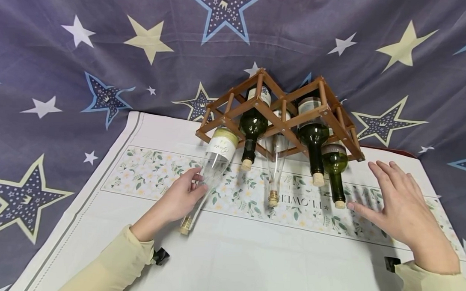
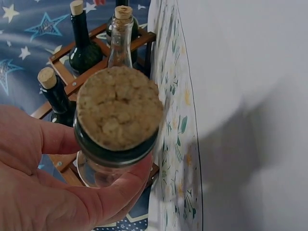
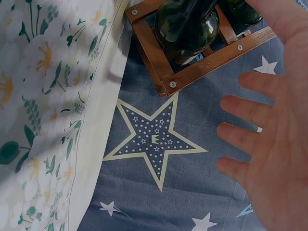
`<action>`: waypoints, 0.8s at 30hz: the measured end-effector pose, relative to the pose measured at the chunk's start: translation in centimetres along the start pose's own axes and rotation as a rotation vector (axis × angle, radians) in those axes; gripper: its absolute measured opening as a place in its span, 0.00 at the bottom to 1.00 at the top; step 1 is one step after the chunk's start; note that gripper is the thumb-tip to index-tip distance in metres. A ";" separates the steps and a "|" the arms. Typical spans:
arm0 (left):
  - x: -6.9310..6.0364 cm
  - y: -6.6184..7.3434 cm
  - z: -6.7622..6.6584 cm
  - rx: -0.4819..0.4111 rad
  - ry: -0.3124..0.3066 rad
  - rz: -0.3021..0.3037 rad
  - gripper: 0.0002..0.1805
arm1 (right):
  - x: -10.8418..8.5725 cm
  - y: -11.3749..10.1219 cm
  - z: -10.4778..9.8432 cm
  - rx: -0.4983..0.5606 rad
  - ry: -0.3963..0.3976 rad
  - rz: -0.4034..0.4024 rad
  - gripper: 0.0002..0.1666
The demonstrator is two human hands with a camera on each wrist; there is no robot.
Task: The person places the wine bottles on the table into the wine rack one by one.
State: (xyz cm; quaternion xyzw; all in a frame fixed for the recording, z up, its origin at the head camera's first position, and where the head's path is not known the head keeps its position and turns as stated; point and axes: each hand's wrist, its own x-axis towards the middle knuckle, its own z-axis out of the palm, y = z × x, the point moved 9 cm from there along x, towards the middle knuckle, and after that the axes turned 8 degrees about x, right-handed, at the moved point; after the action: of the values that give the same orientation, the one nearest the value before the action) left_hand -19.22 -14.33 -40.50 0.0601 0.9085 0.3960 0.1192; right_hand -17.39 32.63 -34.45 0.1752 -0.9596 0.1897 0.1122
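Observation:
My left hand grips a clear glass bottle around its middle, thumb on one side and fingers on the other. The bottle has a pale label and a cork, and its base end reaches the left side of the wooden wine rack. Beyond it the rack holds two dark green bottles, another clear bottle and a smaller green bottle, all with corked necks towards me. With fingers spread, my right hand hovers right of the small green bottle, holding nothing.
A white tablecloth with a floral strip covers the table. Behind the rack hangs a dark blue star-patterned cloth.

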 end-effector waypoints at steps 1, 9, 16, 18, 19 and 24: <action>0.0 0.0 0.0 -0.004 -0.001 -0.003 0.35 | 0.0 0.0 0.0 0.001 -0.001 0.000 0.69; 0.2 0.1 0.3 -0.039 -0.012 -0.015 0.35 | 0.0 -0.1 -0.1 0.009 0.004 -0.004 0.69; 0.6 0.3 0.4 -0.026 -0.004 -0.014 0.35 | -0.1 0.0 -0.2 0.010 0.007 -0.004 0.69; 0.8 0.3 0.3 -0.022 0.001 -0.011 0.35 | -0.1 0.0 -0.2 0.010 0.005 -0.002 0.69; 0.8 0.3 0.3 -0.020 0.003 -0.010 0.35 | -0.1 0.0 -0.1 0.008 0.004 -0.002 0.69; 1.1 0.3 0.4 -0.027 0.001 -0.005 0.35 | -0.1 0.1 0.0 0.007 0.000 -0.001 0.69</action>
State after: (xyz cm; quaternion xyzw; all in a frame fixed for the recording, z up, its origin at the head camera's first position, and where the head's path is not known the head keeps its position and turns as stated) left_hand -20.22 -13.64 -40.74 0.0562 0.9034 0.4078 0.1203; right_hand -17.37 32.74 -34.47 0.1759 -0.9588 0.1929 0.1116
